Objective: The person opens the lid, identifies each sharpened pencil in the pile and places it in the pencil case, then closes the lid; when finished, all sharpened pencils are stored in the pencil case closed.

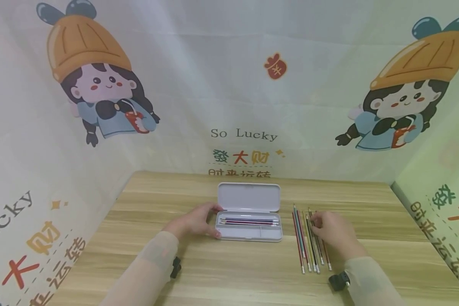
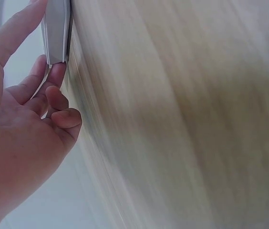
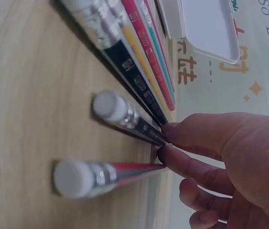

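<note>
An open white pencil case (image 1: 237, 232) lies mid-table, its lid (image 1: 248, 197) tipped back. Several pencils (image 1: 248, 222) rest lengthwise in its rear compartment. My left hand (image 1: 196, 220) grips the case's left end, thumb at the front corner and fingers at the back. In the left wrist view, fingertips touch the case's edge (image 2: 57, 47). Right of the case, my right hand (image 1: 335, 231) reaches over a loose row of pencils (image 1: 299, 238). Its thumb and index finger pinch a black pencil (image 3: 141, 128) with a white eraser; the pencil's far end is hidden.
Beside the pinched pencil lie a red-and-dark striped pencil (image 3: 129, 171) and a yellow pencil (image 3: 141, 55). The wooden table (image 1: 168, 272) meets a printed cloth backdrop (image 1: 183, 102) behind and at both sides.
</note>
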A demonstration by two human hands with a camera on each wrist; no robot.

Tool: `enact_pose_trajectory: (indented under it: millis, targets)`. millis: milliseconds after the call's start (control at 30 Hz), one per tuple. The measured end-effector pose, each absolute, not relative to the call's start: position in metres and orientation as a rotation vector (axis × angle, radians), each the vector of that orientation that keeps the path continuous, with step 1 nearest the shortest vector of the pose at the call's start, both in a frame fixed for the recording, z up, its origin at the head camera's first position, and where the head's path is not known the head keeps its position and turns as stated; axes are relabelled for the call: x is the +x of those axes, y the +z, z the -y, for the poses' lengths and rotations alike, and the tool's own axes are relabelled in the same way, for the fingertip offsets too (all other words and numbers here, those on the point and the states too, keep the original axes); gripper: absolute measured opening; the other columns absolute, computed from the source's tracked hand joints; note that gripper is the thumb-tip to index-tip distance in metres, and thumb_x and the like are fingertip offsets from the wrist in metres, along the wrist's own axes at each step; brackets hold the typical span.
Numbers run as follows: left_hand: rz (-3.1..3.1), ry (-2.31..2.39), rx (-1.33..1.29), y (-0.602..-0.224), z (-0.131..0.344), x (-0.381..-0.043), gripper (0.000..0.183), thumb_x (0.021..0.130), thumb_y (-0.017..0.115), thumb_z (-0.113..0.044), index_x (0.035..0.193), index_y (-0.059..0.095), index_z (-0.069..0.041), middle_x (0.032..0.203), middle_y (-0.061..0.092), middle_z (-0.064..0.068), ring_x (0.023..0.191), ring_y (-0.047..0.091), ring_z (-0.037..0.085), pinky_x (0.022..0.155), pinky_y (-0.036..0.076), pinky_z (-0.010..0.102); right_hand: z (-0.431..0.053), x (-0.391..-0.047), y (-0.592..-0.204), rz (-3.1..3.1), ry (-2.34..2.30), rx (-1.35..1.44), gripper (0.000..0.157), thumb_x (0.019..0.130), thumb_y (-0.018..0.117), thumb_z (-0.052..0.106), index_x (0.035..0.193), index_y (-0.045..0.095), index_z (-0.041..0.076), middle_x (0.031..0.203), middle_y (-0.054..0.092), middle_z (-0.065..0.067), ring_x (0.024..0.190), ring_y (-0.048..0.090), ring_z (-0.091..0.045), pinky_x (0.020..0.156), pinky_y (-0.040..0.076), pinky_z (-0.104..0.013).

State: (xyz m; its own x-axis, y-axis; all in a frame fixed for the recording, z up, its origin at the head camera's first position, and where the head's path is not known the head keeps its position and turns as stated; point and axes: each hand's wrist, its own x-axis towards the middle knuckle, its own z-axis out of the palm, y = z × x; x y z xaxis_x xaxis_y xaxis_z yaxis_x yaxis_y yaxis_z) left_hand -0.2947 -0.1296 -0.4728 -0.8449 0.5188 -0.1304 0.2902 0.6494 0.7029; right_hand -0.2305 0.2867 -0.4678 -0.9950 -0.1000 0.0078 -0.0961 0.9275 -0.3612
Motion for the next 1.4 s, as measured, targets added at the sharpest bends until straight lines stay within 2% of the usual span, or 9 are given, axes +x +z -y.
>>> enact_pose_trajectory:
  millis: [367,700,1000,1200,1400]
  targets:
    - [-2.56,1.011,0.621,-0.471,0.128,-0.293,0.08,0.07,0.095,-0.018,0.138,0.055,-0.006,0.14,0.059,0.014,0.138,0.05,0.035,0.124,0.034,0.055,-0.285,-0.231,-0.469,-3.058,-0.636,-0.092,0.032,0.084,0.077,0.015,0.114,0.074,0.005,0.094,0.075,-0.007,0.076,0.066,-0.017,0.062,0.056,-0.036]
    - [-2.56,1.002,0.622,-0.473,0.128,-0.293,0.082,0.068,0.095,-0.019,0.139,0.055,-0.008,0.141,0.059,0.014,0.138,0.051,0.036,0.124,0.034,0.055,-0.285,-0.232,-0.475,-3.062,-0.708,-0.053,0.029,0.085,0.076,0.014,0.112,0.074,0.003,0.093,0.077,-0.011,0.081,0.072,-0.024,0.067,0.06,-0.042]
    - [-2.563,1.02,0.654,-0.473,0.129,-0.294,0.08,0.069,0.095,-0.017,0.137,0.056,-0.004,0.139,0.06,0.016,0.138,0.05,0.038,0.124,0.034,0.056,-0.281,-0.231,-0.473,-3.084,-0.679,-0.049,0.031,0.086,0.077,0.016,0.113,0.073,0.002,0.089,0.074,-0.006,0.072,0.064,-0.016,0.059,0.054,-0.034]
    - [-2.568,1.018,0.65,-0.472,0.129,-0.295,0.079,0.069,0.095,-0.018,0.137,0.056,-0.005,0.139,0.06,0.015,0.138,0.05,0.037,0.124,0.034,0.055,-0.277,-0.232,-0.471,-3.097,-0.74,-0.001,0.032,0.083,0.077,0.013,0.11,0.072,-0.003,0.085,0.072,-0.006,0.072,0.063,-0.017,0.061,0.054,-0.036]
    - [-2.575,1.002,0.653,-0.474,0.13,-0.295,0.079,0.07,0.095,-0.017,0.137,0.056,-0.004,0.139,0.059,0.016,0.138,0.05,0.036,0.123,0.034,0.055,-0.276,-0.232,-0.471,-3.071,-0.844,0.027,0.036,0.082,0.077,0.01,0.113,0.071,-0.006,0.083,0.071,-0.007,0.07,0.061,-0.017,0.059,0.052,-0.032]
